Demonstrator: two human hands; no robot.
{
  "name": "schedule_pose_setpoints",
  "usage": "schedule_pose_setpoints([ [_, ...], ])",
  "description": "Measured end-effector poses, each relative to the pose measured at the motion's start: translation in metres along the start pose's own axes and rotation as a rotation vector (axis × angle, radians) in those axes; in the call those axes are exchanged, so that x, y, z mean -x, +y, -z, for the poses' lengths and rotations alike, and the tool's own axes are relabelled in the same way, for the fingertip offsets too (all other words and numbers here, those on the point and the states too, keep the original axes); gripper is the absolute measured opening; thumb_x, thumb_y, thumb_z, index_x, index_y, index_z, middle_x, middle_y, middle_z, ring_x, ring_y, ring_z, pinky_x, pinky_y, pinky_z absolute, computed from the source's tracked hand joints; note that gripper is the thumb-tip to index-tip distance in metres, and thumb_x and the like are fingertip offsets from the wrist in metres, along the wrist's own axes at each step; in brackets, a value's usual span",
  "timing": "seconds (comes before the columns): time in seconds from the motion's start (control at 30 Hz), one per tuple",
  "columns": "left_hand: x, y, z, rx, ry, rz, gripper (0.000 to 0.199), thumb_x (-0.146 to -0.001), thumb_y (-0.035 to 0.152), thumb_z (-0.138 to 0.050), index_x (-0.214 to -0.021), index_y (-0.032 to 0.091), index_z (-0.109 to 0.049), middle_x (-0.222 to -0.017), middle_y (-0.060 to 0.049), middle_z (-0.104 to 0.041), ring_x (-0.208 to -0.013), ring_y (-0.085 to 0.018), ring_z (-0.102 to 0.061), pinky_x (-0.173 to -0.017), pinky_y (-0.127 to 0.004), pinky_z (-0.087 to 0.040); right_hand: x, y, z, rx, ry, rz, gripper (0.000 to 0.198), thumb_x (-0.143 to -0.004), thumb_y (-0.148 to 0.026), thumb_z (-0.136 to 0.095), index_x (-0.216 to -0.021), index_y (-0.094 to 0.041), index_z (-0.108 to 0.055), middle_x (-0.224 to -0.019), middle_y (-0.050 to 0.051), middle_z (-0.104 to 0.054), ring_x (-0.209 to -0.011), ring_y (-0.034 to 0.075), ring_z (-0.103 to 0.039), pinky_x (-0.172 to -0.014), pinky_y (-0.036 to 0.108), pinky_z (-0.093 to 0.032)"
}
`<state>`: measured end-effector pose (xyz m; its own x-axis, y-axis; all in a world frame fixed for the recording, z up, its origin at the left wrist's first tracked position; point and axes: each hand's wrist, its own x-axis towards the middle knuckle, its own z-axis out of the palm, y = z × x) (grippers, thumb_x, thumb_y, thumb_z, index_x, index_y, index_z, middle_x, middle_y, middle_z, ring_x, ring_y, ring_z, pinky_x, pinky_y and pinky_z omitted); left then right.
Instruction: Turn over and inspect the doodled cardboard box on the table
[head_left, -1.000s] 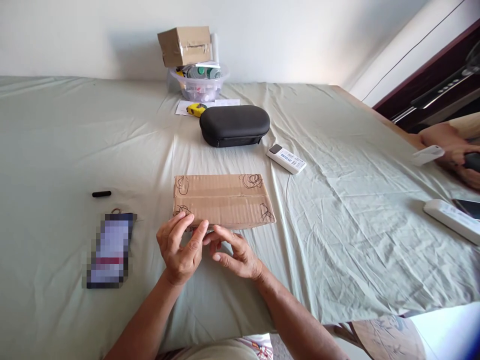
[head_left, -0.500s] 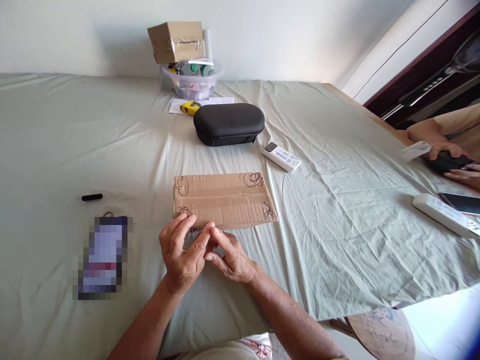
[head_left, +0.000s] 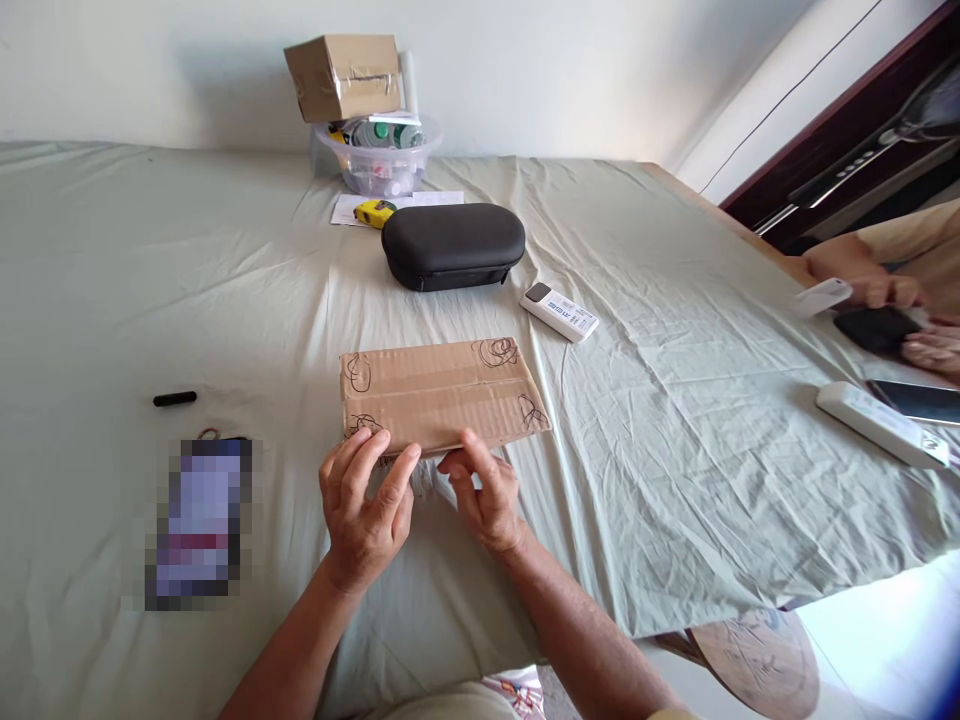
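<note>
A flat cardboard box [head_left: 442, 395] with a lengthwise seam and black pen scribbles at its corners lies in front of me. My left hand [head_left: 367, 505] is at its near left edge, fingers apart, with fingertips resting on the rim by the corner scribble. My right hand [head_left: 486, 495] is at the middle of the near edge, its index finger stretched onto the cardboard and the thumb apart below it. Both hands look open, and neither visibly grips anything. The box's near side is partly hidden by the fingers.
A black zip case [head_left: 454, 245], a white device [head_left: 560, 312] and a yellow tape measure [head_left: 373, 212] lie beyond the box. Farther back stands a plastic basin [head_left: 382, 170] under a carton [head_left: 345, 78]. Left lies a blurred phone [head_left: 199, 520]; at right, another person's hands [head_left: 889, 292].
My right hand has slid right along the box's near edge, so the two index fingertips no longer touch. My left hand stays nearly in place. The view has shifted slightly.
</note>
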<state>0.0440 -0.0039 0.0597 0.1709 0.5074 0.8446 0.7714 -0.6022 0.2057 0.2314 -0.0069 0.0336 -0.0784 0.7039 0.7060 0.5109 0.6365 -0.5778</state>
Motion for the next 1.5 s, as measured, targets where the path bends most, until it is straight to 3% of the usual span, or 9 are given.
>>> schedule_pose_setpoints([
  [0.23, 0.000, -0.007, -0.002, -0.009, 0.061, -0.019, 0.032, -0.094, 0.006, -0.070, -0.122, 0.021, -0.072, -0.127, -0.013, -0.070, -0.132, -0.028, -0.066, -0.111, -0.042, -0.056, -0.021, 0.017, 0.020, -0.104, 0.426, -0.554, 0.054, -0.110, -0.048, -0.052, -0.159, -0.026, -0.044, -0.066, -0.007, -0.056, -0.055, 0.012, -0.053, -0.053, 0.025, -0.047],
  [0.33, 0.001, -0.010, -0.002, 0.012, 0.085, -0.002, 0.034, -0.093, 0.005, -0.069, -0.123, 0.022, -0.072, -0.128, -0.012, -0.071, -0.133, -0.027, -0.065, -0.111, -0.041, -0.056, -0.029, 0.019, 0.024, -0.162, 0.434, -0.675, 0.041, -0.108, -0.060, -0.052, -0.116, -0.023, -0.066, -0.062, -0.007, -0.047, -0.052, 0.010, -0.044, -0.050, 0.024, -0.039],
  [0.37, 0.001, -0.011, -0.001, 0.016, 0.090, 0.013, 0.034, -0.093, 0.005, -0.069, -0.123, 0.022, -0.072, -0.129, -0.012, -0.071, -0.135, -0.028, -0.064, -0.111, -0.042, -0.056, -0.030, 0.018, 0.023, -0.172, 0.409, -0.688, 0.044, -0.107, -0.064, -0.052, -0.097, -0.023, -0.064, -0.062, -0.006, -0.046, -0.053, 0.010, -0.042, -0.050, 0.024, -0.037],
  [0.43, 0.000, -0.014, 0.001, 0.017, 0.114, 0.055, 0.035, -0.093, 0.007, -0.069, -0.124, 0.023, -0.071, -0.132, -0.013, -0.068, -0.138, -0.030, -0.062, -0.112, -0.046, -0.056, -0.029, 0.015, 0.019, -0.178, 0.357, -0.696, 0.053, -0.105, -0.069, -0.052, -0.076, -0.024, -0.052, -0.061, -0.005, -0.046, -0.054, 0.010, -0.041, -0.050, 0.024, -0.037],
  [0.67, -0.006, -0.024, 0.008, -0.005, 0.190, 0.092, 0.040, -0.095, 0.014, -0.069, -0.134, 0.023, -0.069, -0.126, -0.014, -0.063, -0.130, -0.030, -0.061, -0.111, -0.048, -0.054, -0.019, 0.009, 0.010, -0.097, 0.279, -0.634, 0.057, -0.104, -0.071, -0.048, -0.071, -0.025, -0.048, -0.062, -0.003, -0.048, -0.059, 0.013, -0.046, -0.058, 0.027, -0.042],
  [0.83, -0.007, -0.022, 0.006, -0.039, 0.152, 0.107, 0.042, -0.096, 0.015, -0.070, -0.136, 0.024, -0.068, -0.131, -0.014, -0.059, -0.134, -0.031, -0.058, -0.115, -0.049, -0.051, -0.018, 0.011, 0.012, -0.045, 0.249, -0.474, 0.051, -0.105, -0.070, -0.046, -0.089, -0.024, -0.060, -0.085, 0.002, -0.061, -0.079, 0.018, -0.059, -0.075, 0.033, -0.051],
  [1.03, -0.009, -0.020, 0.006, -0.028, 0.169, 0.109, 0.043, -0.093, 0.010, -0.071, -0.134, 0.022, -0.069, -0.129, -0.013, -0.061, -0.133, -0.030, -0.060, -0.114, -0.048, -0.052, -0.011, 0.015, 0.007, -0.068, 0.230, -0.513, 0.038, -0.102, -0.061, -0.059, -0.099, -0.024, -0.060, -0.090, 0.001, -0.060, -0.083, 0.017, -0.059, -0.079, 0.033, -0.051],
  [1.3, -0.006, -0.019, 0.012, -0.005, 0.255, 0.061, 0.037, -0.091, 0.003, -0.069, -0.122, 0.022, -0.076, -0.113, -0.010, -0.065, -0.114, -0.026, -0.066, -0.095, -0.039, -0.057, -0.012, 0.019, 0.011, -0.148, 0.262, -0.514, 0.038, -0.100, -0.061, -0.062, -0.097, -0.024, -0.059, -0.085, -0.001, -0.056, -0.078, 0.016, -0.054, -0.074, 0.031, -0.047],
  [1.5, -0.005, -0.015, 0.011, 0.016, 0.249, 0.059, 0.038, -0.090, 0.003, -0.068, -0.121, 0.022, -0.075, -0.111, -0.009, -0.064, -0.111, -0.025, -0.064, -0.094, -0.038, -0.056, -0.016, 0.018, 0.015, -0.067, 0.301, -0.479, 0.043, -0.104, -0.064, -0.051, -0.092, -0.024, -0.058, -0.079, -0.002, -0.053, -0.071, 0.016, -0.050, -0.066, 0.029, -0.044],
])
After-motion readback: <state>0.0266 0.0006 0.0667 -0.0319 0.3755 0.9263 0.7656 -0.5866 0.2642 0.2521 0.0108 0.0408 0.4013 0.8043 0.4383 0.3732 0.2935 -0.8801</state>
